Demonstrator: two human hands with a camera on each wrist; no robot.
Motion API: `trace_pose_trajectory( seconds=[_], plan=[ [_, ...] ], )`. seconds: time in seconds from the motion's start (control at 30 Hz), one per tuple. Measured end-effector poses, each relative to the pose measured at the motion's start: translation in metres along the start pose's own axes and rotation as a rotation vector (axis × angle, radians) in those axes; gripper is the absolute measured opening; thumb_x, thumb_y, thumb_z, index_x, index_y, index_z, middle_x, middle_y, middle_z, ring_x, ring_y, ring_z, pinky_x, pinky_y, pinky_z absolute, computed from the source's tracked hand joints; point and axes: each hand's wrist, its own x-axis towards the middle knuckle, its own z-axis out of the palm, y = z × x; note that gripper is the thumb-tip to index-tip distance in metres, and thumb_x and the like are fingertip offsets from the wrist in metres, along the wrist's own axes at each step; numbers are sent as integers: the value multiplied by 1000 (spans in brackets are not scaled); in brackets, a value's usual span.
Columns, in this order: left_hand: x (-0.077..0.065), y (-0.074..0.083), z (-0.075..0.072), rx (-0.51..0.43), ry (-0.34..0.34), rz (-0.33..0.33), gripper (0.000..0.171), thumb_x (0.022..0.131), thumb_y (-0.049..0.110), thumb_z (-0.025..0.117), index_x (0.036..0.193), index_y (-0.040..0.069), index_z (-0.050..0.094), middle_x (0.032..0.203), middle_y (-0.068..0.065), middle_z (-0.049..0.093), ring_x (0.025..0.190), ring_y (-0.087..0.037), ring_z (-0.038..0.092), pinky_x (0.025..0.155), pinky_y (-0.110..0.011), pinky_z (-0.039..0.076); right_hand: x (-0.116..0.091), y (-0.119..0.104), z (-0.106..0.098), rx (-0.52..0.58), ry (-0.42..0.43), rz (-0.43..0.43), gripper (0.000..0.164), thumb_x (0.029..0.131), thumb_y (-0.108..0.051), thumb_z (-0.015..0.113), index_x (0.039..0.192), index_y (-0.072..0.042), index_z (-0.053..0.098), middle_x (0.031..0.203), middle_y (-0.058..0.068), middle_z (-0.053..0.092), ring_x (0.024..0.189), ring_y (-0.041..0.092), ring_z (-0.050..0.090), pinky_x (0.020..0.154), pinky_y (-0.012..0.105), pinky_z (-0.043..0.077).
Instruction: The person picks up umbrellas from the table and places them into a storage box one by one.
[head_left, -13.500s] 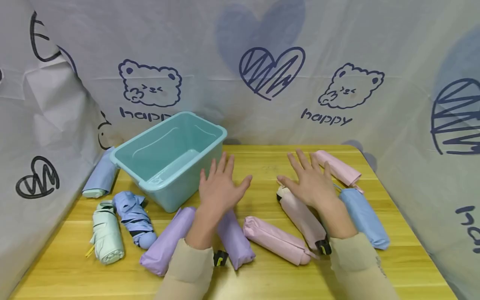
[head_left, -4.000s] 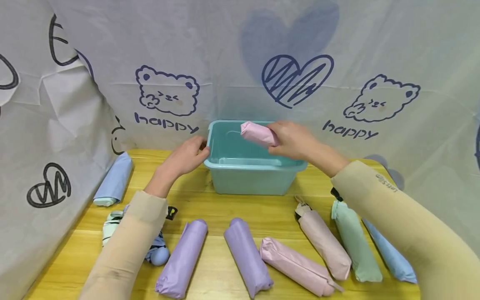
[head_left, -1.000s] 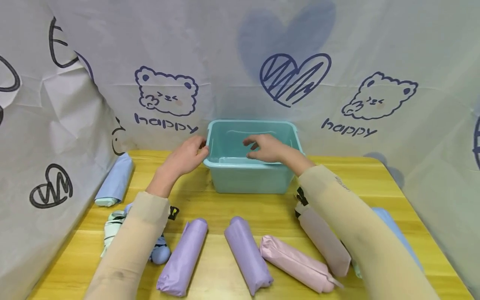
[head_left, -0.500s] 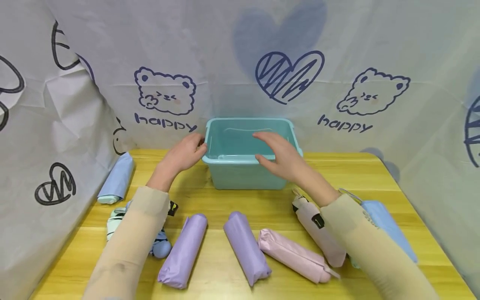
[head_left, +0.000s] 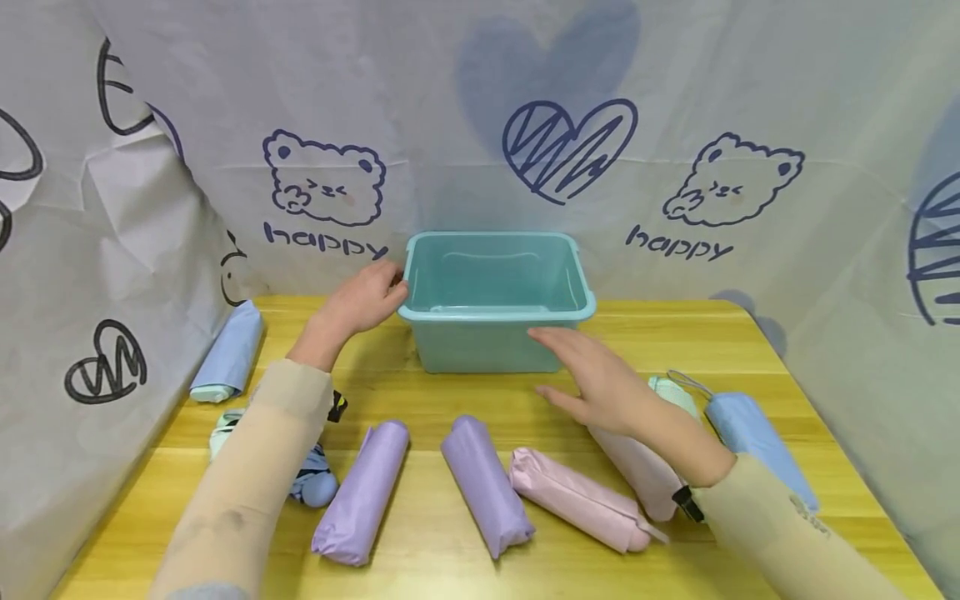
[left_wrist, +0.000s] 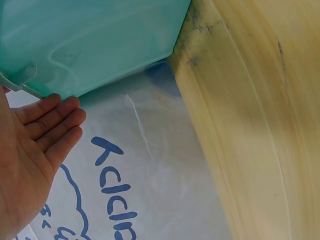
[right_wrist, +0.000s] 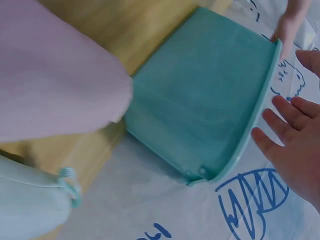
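Observation:
My left hand (head_left: 365, 298) rests at the left rim of the teal plastic bin (head_left: 487, 343). In the left wrist view its fingers (left_wrist: 52, 117) are fairly straight, touching or very near the rim; the thumb is mostly hidden. My right hand (head_left: 611, 392), holding nothing, hovers with fingers spread above a greyish-pink folded umbrella (head_left: 637, 471) and partly hides it. A mint folded umbrella (head_left: 672, 392) shows behind that hand. Near them lie a pink folded umbrella (head_left: 577, 500) and a blue folded umbrella (head_left: 761, 442). No umbrella is visible inside the bin from the head view.
Two purple folded umbrellas (head_left: 365, 492) lie at the front middle of the wooden table (head_left: 420, 575). A blue umbrella (head_left: 228, 354) lies at the left edge. My left sleeve partly covers a dark-blue umbrella (head_left: 315, 483) and a pale green one. A printed cloth (head_left: 450, 192) hangs behind.
Earlier the bin was moved to the back middle and my right hand held a pink umbrella over it. Since then the right hand, emptied, has drawn out toward the right-hand umbrellas. The left stays.

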Motion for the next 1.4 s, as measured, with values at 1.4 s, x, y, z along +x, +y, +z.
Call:
trace_pose_trajectory(
  seconds=[1.4],
  plan=[
    [-2, -2, 2, 19, 20, 14, 35, 104, 31, 45, 118, 3, 61, 115, -11, 62, 98, -28, 57, 88, -46, 51, -83, -22, 60, 11, -438, 167, 70, 92, -37, 74, 147, -1, 50, 127, 8, 64, 114, 20, 63, 101, 45, 52]
  ],
)
